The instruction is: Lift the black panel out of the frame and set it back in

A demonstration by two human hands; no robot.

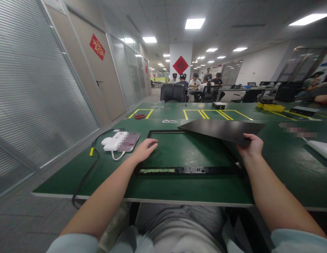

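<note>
One panel in right grip, hiding frame corner | left grip unclear | phone near

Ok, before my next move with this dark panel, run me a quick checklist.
1. Right hand gripping the dark panel: ok, at its near right corner.
2. Black frame lying on the green table: ok.
3. Left hand touching the frame: cannot tell; it's at the left side.
4. Panel fully clear of the frame: cannot tell at the far side.
5. Red-handled scissors away from the frame: ok.
</note>
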